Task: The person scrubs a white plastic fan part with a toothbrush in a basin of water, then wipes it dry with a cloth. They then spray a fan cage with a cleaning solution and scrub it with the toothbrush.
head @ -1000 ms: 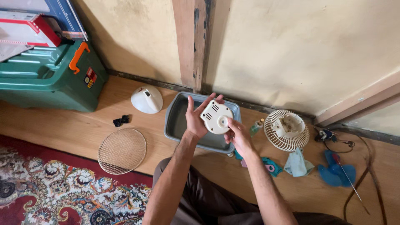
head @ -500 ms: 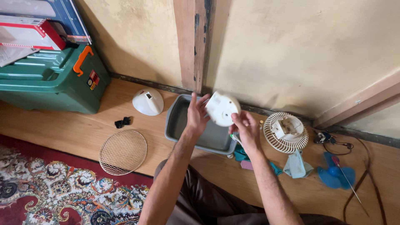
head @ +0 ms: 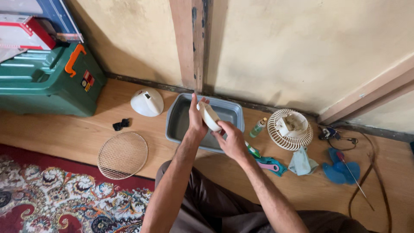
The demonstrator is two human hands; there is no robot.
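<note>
Head view: both hands met over the grey basin (head: 179, 121), just in front of the wall post.
Held thing: a cream round plastic cover (head: 208, 116), seen nearly edge-on, so its broad face was turned sideways rather than up at the camera.
Left hand (head: 195, 123): fingers stretched upward and laid against the cover's left side, palm behind it, supporting rather than pinching.
Right hand (head: 231, 138): curled, fingertips closed on the cover's lower right edge, gripping it from below.
Key relation: the cover sat between the two hands, above and left of the right hand, just right of the left palm; its long line ran from upper left to lower right, tilted over the basin.
Nearer hand: both touched it; the left carried more of its face.
Nearby on the floor: a white fan grille (head: 290, 129) well to the right, a small green bottle (head: 258, 127) between basin and grille, a round wire guard (head: 122, 155) to the left, blue fan blades (head: 338, 170) at far right.
</note>
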